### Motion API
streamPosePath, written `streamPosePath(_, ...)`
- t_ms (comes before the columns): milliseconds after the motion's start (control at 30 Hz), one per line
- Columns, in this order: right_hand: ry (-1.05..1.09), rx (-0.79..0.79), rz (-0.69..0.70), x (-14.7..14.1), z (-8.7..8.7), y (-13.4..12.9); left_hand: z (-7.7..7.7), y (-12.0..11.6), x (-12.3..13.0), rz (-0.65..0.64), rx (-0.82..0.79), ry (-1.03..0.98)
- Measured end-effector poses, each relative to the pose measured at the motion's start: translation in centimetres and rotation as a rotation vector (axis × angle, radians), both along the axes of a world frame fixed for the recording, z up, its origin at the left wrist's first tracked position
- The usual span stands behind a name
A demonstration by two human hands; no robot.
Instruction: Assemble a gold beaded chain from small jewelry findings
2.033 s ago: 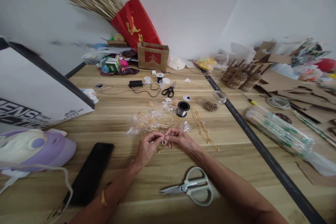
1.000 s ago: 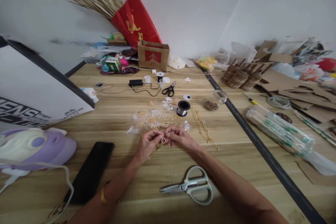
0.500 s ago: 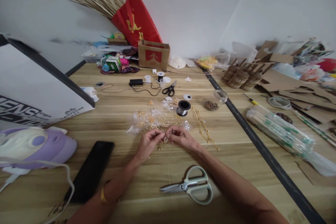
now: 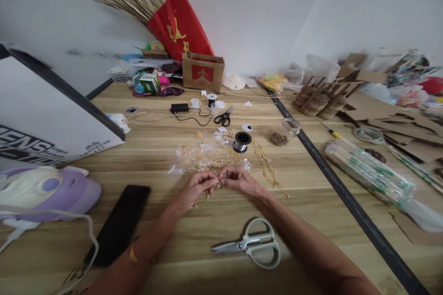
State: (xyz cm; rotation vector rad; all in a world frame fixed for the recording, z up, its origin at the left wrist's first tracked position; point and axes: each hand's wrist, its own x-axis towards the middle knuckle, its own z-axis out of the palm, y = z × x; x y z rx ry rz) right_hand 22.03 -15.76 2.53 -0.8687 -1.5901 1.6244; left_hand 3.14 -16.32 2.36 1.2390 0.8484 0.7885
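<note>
My left hand (image 4: pixel 198 187) is closed in a pinch on a thin beaded chain (image 4: pixel 203 200), whose gold and pale beads hang below the fingers toward the tabletop. Fingertip to fingertip with it, my right hand (image 4: pixel 239 179) is also pinched; whatever sits in its fingers is too small to make out. Just beyond both hands lie clear plastic bags (image 4: pixel 188 156) with loose gold and silver beads. A black spool of silvery wire (image 4: pixel 242 142) stands behind the right hand. To its right, a gold chain (image 4: pixel 266 166) lies stretched out on the wood.
Pale-handled scissors (image 4: pixel 258 244) lie between my forearms. A black phone (image 4: pixel 119 226) is by my left arm. Further back are black scissors (image 4: pixel 224 116) and a tub of brown beads (image 4: pixel 279 138). Wrapped sticks (image 4: pixel 368 173) lie right of the dark table strip (image 4: pixel 321 161).
My left hand has shifted slightly left, and the hanging beaded chain has moved left with it. The small silvery ring seen between the fingertips is now mostly hidden. My right hand has barely moved.
</note>
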Motion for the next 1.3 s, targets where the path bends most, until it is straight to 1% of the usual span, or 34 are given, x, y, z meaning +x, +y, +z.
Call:
streamPosePath(133, 0.017, -0.016, 0.038, 0.1, 0.1, 0.0, -0.5, 0.1, -0.2, -0.078, -0.070, -0.048)
streamPosePath(333, 0.033, -0.067, 0.095, 0.1, 0.4, 0.0, -0.8, 0.1, -0.4, -0.152, -0.055, -0.083)
streamPosePath(433, 0.027, -0.094, 0.104, 0.1, 0.4, 0.1, -0.7, 0.1, -0.4, -0.151, -0.063, -0.091)
streamPosePath(533, 0.031, -0.113, 0.100, 0.0, 0.5, 0.1, -0.6, 0.0, -0.4, -0.120, -0.088, -0.095)
streamPosePath(633, 0.019, -0.097, 0.091, 0.1, 0.9, 0.0, -0.5, 0.1, -0.4, -0.088, -0.090, -0.085)
streamPosePath(833, -0.145, 0.044, 0.004, 0.0, 2.2, -0.4, -0.7, 0.2, -0.3, -0.062, -0.043, -0.066)
streamPosePath(933, -0.259, 0.167, -0.049, 0.0, 2.1, -0.5, -0.7, 0.1, -0.3, -0.064, -0.035, -0.055)
streamPosePath(1033, -0.333, 0.297, -0.053, 0.1, 1.6, -0.5, -0.6, 0.0, -0.3, -0.065, -0.033, -0.037)
streamPosePath(1133, -0.371, 0.395, -0.057, 0.1, 1.4, -0.5, -0.5, 0.0, -0.2, -0.053, -0.034, -0.043)
streamPosePath(1300, -0.396, 0.599, -0.105, -0.2, 1.6, -0.9, -0.5, 0.0, -0.1, -0.004, -0.058, -0.065)
